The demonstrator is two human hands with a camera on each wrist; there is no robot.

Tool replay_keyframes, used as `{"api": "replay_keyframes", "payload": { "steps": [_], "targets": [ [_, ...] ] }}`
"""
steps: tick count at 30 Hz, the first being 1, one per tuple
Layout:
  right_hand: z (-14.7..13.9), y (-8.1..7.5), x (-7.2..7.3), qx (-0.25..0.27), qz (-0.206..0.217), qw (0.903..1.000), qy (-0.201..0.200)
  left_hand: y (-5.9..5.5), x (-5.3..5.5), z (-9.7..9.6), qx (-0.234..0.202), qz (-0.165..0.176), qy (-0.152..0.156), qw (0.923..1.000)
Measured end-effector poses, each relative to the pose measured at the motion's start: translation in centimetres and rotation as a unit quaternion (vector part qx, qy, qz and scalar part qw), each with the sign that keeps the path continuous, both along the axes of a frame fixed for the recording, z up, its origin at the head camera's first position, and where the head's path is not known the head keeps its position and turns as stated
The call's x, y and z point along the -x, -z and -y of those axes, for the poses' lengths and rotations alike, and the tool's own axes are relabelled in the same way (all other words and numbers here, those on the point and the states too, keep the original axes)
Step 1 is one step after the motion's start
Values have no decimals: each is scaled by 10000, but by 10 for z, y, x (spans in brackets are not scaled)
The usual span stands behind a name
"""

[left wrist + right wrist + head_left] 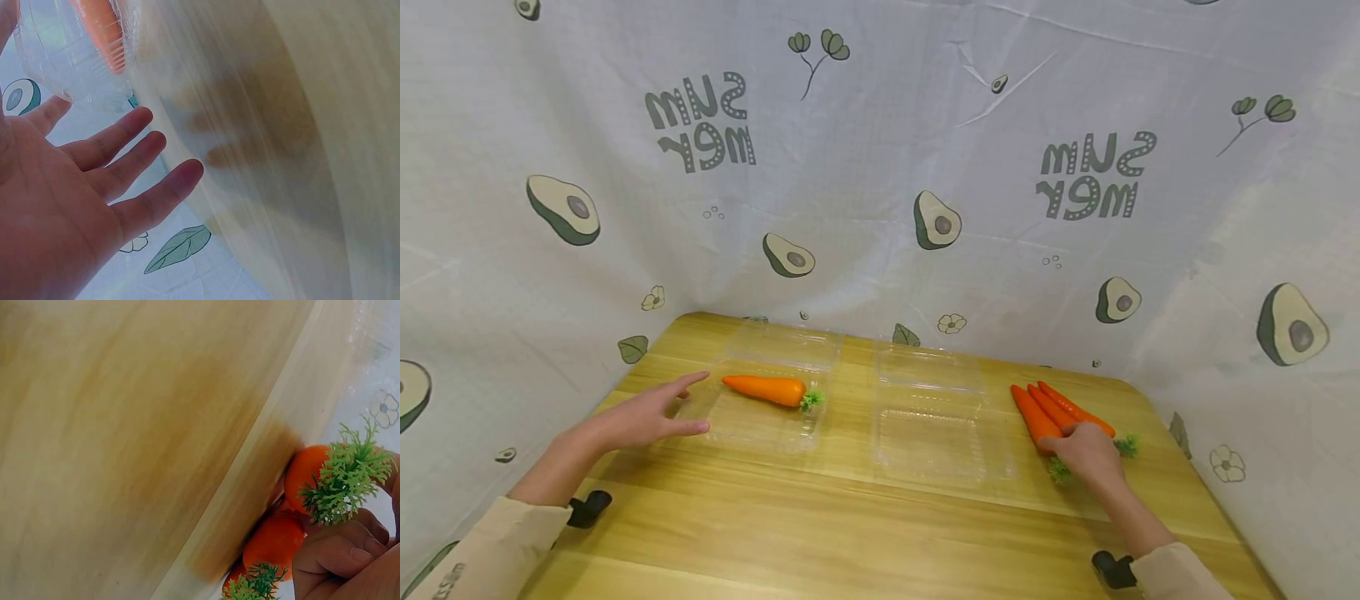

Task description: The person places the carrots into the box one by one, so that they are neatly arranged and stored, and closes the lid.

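An orange carrot point(765, 389) with a green leafy top lies in the left clear plastic box point(760, 437). Just left of that box my left hand point(651, 412) hovers with thumb and fingers spread, and the left wrist view shows its bare palm point(56, 200). On the right side of the table, my right hand point(1086, 454) grips the nearest of three carrots point(1033, 412) close to its leafy end. Its curled fingers point(340, 550) are beside the leaves point(350, 475) in the right wrist view. The other two carrots point(1078, 407) lie against it, partly hidden by the hand.
A second clear plastic box point(928, 442) stands in the middle with its lid point(928, 367) folded back. The left box's lid point(782, 343) is also folded back. Behind the wooden table point(820, 533) hangs a white curtain point(865, 150) printed with avocados.
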State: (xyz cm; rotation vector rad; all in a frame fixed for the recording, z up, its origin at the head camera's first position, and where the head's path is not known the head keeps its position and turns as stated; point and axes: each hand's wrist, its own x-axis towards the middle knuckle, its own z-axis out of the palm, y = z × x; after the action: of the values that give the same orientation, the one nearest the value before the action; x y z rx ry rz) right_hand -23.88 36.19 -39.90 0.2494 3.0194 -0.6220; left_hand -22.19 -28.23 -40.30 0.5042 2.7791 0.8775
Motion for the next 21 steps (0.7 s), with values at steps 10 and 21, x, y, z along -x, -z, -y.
{"api": "replay_keyframes", "payload": {
  "steps": [10,21],
  "targets": [
    [3,-1,-2,31,-35,10000,-33,1,-1,1,-24,66,-62,10000],
    [2,0,2,108,-89,9999,20,2,0,2,-18,2,-36,10000]
  ]
}}
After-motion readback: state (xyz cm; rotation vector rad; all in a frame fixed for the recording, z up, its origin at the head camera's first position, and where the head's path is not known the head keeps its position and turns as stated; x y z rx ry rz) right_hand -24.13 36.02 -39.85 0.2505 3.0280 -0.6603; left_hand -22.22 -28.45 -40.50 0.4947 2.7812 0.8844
